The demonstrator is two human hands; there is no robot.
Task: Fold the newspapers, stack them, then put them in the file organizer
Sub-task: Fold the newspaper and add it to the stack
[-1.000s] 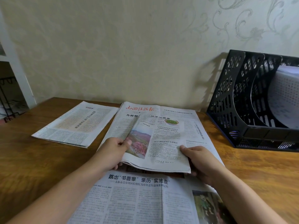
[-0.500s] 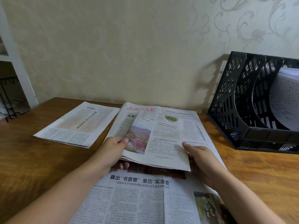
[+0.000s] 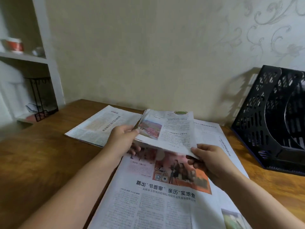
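At the far left of the frame a white shelf unit (image 3: 41, 60) holds a blurred red-and-white container (image 3: 14, 45), with a black wire stand (image 3: 40, 96) in the compartment below it. The wooden desk (image 3: 41, 162) fills the lower left and carries everything else. Left of centre, a folded newspaper (image 3: 102, 126) lies flat on the desk near the wall.

The left hand (image 3: 122, 139) grasps the left edge of a second, folded newspaper section (image 3: 166, 131), thumb on top and fingers curled beneath it. This section is lifted off the papers below, its near edge raised and its far edge tilted toward the wall. At the centre and bottom, an open newspaper sheet (image 3: 156, 204) lies spread on the desk under both forearms, showing a photograph of people against an orange ground and a bold black headline.

The right hand (image 3: 209, 161) pinches the near right corner of the lifted section, thumb above and fingers below, so each grip is clenched on the same paper.

At the right edge a black perforated file organizer (image 3: 264, 121) stands on the desk against the patterned wall (image 3: 148, 47), well apart from the hands; its contents cannot be made out.
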